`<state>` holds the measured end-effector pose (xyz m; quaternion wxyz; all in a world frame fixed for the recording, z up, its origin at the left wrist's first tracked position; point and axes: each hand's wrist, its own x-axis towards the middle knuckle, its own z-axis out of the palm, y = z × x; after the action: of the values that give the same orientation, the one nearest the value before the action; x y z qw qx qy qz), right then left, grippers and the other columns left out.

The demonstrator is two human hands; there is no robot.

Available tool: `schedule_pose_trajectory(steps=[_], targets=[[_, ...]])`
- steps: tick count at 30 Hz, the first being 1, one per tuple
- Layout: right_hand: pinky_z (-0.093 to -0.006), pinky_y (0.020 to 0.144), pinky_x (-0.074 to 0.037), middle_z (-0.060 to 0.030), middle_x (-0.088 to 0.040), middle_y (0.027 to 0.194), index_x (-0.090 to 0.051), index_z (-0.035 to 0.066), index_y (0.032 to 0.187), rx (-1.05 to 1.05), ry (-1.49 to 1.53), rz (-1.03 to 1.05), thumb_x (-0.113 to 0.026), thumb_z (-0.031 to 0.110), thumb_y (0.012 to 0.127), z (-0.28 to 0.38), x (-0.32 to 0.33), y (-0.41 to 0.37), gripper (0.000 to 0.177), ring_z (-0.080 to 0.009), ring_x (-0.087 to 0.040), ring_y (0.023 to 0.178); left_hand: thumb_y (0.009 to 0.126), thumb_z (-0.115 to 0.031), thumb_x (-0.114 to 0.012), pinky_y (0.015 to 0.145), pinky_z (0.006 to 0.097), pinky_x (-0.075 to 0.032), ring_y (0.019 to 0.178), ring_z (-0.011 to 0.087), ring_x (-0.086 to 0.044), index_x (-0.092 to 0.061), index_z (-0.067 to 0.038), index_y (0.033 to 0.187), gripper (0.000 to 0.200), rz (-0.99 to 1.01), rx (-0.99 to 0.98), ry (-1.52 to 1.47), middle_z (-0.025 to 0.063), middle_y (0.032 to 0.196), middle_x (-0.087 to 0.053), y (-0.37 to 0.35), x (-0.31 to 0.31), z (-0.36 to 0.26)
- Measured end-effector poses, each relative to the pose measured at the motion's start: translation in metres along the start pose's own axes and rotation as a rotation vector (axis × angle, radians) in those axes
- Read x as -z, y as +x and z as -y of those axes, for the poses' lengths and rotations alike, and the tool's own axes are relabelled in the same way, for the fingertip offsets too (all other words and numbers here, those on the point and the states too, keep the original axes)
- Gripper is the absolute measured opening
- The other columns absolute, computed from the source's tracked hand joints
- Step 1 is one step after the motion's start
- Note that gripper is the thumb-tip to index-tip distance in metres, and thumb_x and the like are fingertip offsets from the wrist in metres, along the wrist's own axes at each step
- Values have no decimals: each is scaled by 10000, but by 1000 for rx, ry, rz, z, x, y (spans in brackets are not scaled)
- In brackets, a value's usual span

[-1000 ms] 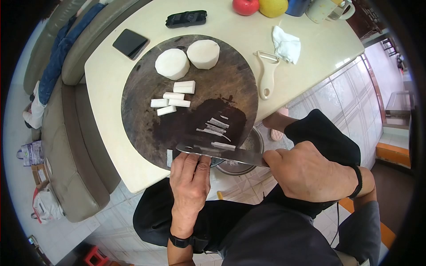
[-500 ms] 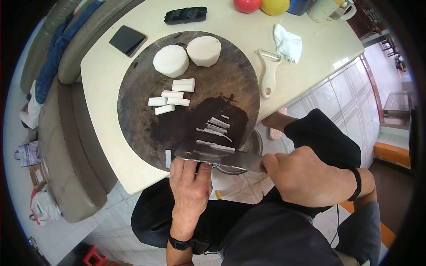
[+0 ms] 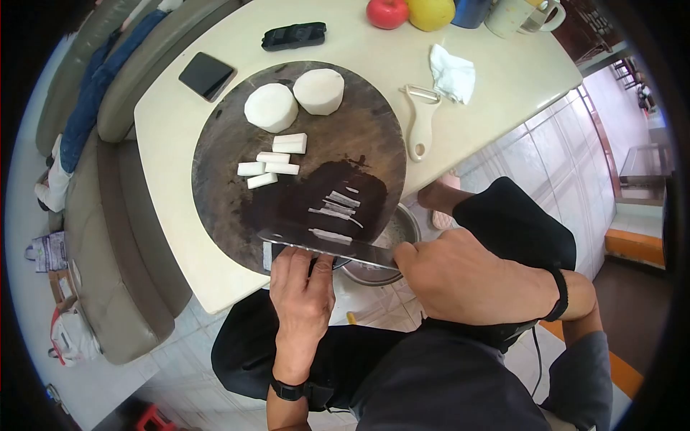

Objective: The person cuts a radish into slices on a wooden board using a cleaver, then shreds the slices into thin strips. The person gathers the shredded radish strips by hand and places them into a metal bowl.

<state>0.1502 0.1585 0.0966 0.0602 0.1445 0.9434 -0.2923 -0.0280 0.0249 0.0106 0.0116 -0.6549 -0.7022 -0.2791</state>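
Observation:
My right hand [image 3: 478,276] grips the handle end of a kitchen knife [image 3: 334,248], whose wide blade lies across the near edge of the round, dark wooden cutting board [image 3: 215,154]. My left hand [image 3: 302,294] is at that edge, fingers curled down against the blade's near side; whatever is under the fingertips is hidden. Beside them is a small pale strip [image 3: 267,255]. Thin white strips [image 3: 338,205] lie on the wet patch beyond the blade. Farther back are several white vegetable sticks [image 3: 273,158] and two thick, peeled white rounds [image 3: 271,108], which look like radish.
On the cream table [image 3: 165,136] are a phone [image 3: 207,75], a black case-like object [image 3: 293,36], a peeler [image 3: 422,126], a crumpled white cloth [image 3: 453,74], a red fruit [image 3: 387,13] and a mug [image 3: 514,18]. A metal bowl [image 3: 410,226] is below the edge. Someone's jeans-clad legs [image 3: 93,93] rest on the sofa.
The knife and my right hand have shifted left, and the blade tip now reaches over beside the pale strip. My left hand stays near the board's edge. The whole view has shifted slightly.

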Motion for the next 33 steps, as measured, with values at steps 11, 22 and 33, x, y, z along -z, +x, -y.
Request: schedule_pose_trajectory(steps=[11, 22, 33], targets=[[-386, 540, -510, -186, -618, 719, -599, -64, 784, -4, -74, 31, -683, 44, 643, 9, -4, 14, 197, -316, -658, 628, 640, 46, -682, 739, 394, -474, 879, 311, -582, -679, 17, 861, 222, 4, -50, 6, 129, 948, -616, 2, 1, 1], [-411, 535, -497, -197, -627, 688, -586, -59, 758, -8, 50, -21, -687, 49, 619, -5, 1, 3, 203, -353, -653, 647, 642, 41, -694, 773, 381, -492, 918, 298, -596, -708, 2, 921, 282, -5, 8, 34, 118, 952, -619, 2, 1, -4], [-402, 576, -499, -186, -636, 749, -598, -56, 775, 90, 47, 36, -669, 35, 643, -4, 8, 12, 176, -338, -660, 693, 637, 40, -709, 737, 387, -498, 871, 306, -599, -702, 16, 891, 255, 12, 0, -1, 133, 952, -632, 4, 3, -2]])
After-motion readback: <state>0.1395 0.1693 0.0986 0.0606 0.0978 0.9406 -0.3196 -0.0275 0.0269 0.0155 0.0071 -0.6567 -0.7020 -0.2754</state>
